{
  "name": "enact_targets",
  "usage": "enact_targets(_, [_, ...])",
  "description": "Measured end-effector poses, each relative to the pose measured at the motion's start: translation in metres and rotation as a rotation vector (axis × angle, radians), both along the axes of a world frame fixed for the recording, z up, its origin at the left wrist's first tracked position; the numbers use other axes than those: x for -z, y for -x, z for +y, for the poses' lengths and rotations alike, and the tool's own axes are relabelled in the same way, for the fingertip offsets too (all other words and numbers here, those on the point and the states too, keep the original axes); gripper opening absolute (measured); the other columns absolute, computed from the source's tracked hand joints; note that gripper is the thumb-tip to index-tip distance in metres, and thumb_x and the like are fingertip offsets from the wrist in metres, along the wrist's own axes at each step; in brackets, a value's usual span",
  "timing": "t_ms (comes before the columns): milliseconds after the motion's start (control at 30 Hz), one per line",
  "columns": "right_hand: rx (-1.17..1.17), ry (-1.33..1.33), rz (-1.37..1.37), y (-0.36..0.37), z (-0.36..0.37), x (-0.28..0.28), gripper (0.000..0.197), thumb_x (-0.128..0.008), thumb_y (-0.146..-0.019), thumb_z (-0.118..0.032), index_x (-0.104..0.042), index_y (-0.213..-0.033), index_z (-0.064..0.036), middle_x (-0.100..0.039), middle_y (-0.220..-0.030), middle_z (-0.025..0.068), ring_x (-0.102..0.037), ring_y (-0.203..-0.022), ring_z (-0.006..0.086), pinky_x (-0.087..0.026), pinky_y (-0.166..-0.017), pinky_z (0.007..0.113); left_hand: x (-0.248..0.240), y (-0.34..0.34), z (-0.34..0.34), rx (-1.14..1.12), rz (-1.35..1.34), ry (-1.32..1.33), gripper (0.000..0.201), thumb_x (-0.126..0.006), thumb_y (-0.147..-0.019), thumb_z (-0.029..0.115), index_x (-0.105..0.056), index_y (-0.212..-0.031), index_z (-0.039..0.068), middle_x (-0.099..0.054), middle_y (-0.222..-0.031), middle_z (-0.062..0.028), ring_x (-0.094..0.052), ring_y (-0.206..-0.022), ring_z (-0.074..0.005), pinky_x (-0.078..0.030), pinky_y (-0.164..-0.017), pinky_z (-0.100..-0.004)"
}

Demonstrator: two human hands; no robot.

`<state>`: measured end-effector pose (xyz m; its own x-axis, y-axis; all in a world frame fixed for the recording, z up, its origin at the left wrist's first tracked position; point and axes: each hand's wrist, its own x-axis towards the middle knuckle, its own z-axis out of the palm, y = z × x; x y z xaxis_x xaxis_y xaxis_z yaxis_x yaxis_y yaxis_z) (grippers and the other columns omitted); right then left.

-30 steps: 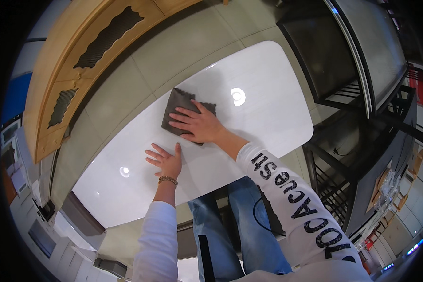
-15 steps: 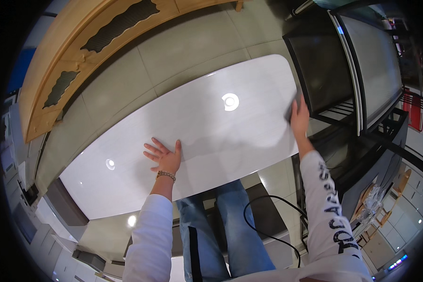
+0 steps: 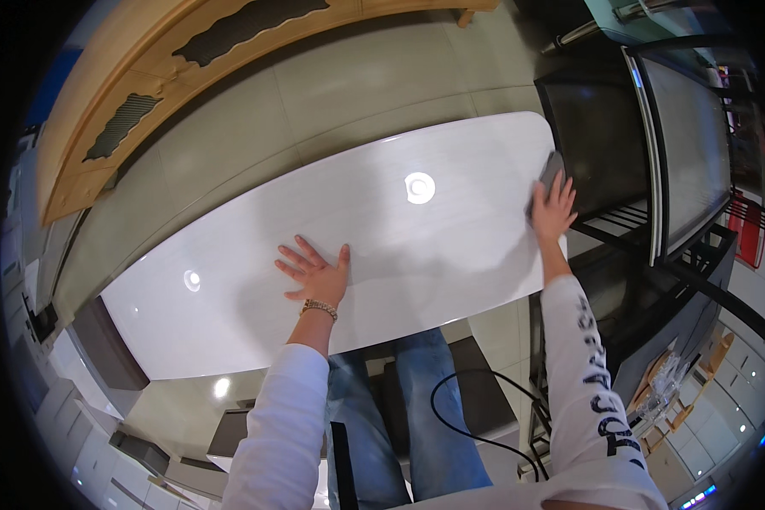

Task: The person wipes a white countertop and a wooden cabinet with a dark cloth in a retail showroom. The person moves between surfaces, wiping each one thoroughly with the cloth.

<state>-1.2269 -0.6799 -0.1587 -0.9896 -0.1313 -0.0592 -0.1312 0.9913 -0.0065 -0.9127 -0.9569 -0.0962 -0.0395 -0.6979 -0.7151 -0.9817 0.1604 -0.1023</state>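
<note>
Head view: two hands on a glossy white counter.
The right hand presses a dark grey cloth flat at the counter's far right edge, fingers spread; the left hand rests splayed mid-counter, well apart from the cloth.

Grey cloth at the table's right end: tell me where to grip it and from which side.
Grip the grey cloth at its far end, which sticks out beyond the right hand pressing it flat at the white table edge. Probably come from above and pinch: it lies flat and thin, with no raised fold visible.
</note>
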Motion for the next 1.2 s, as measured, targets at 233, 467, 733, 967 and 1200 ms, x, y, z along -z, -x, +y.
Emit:
enact_targets(233, [-0.688,0.368,0.007,-0.085,-0.224,-0.030,0.044,-0.057,-0.083,-0.031,-0.057,-0.126,-0.0206,-0.049,-0.136,0.0068,-0.045,-0.122,0.0366,-0.035,-0.101,0.050,-0.002,-0.001,-0.002,-0.010,0.008,-0.008,0.104,-0.041,-0.079,0.077,0.010,-0.151,0.022,0.023,-0.154,-0.0130,0.021,-0.141,-0.0382,-0.009,-0.097,-0.0769])
enact_targets(467, [-0.996,0.346,-0.234,-0.158,-0.217,-0.036,0.066,-0.063,-0.077,-0.043,-0.045,-0.138,-0.0250,-0.055,-0.119,-0.0041,-0.047,-0.116,0.0191,-0.031,-0.102,0.050,0.001,-0.002,0.001,0.009,0.041,0.007,0.105,-0.039,-0.079,0.079,0.010,-0.151,0.020,0.022,-0.155,-0.0139,0.018,-0.141,-0.0402,-0.012,-0.096,-0.0776])
enact_targets(733, [-0.461,0.149,0.203,-0.073,-0.188,-0.011,0.062,-0.055,-0.085,-0.049,-0.042,-0.141,-0.0292,-0.027,-0.152,0.0085,-0.022,-0.139,0.0358,-0.012,-0.111,0.059,-0.002,0.007,0.006,0.031,0.079,-0.014,0.103,-0.041,-0.080,0.076,0.010,-0.151,0.019,0.020,-0.155,-0.0163,0.019,-0.141,-0.0414,-0.010,-0.096,-0.0782])
enact_targets(967, [-1.139,0.402,-0.056,-0.256,-0.381,-0.022,0.050,-0.055,-0.089,-0.041,-0.047,-0.136,-0.0267,-0.039,-0.146,0.0028,-0.030,-0.137,0.0251,-0.024,-0.111,0.051,0.018,-0.015,0.006,0.264,0.003,0.121,0.087,-0.052,-0.087,0.052,-0.005,-0.152,0.020,0.015,-0.155,-0.0170,0.015,-0.141,-0.0444,-0.013,-0.094,-0.0801])
enact_targets(1200, [-0.675,0.077,-0.014,-0.165,-0.313,-0.015,0.049,-0.050,-0.090,-0.032,-0.048,-0.133,-0.0084,-0.038,-0.145,0.0098,-0.034,-0.135,0.0243,-0.026,-0.109,0.047,-0.029,-0.119,-0.057,0.217,0.543,-0.006,0.085,-0.059,-0.086,0.040,-0.010,-0.152,0.017,0.001,-0.157,-0.0161,-0.002,-0.145,-0.0323,-0.020,-0.101,-0.0718])
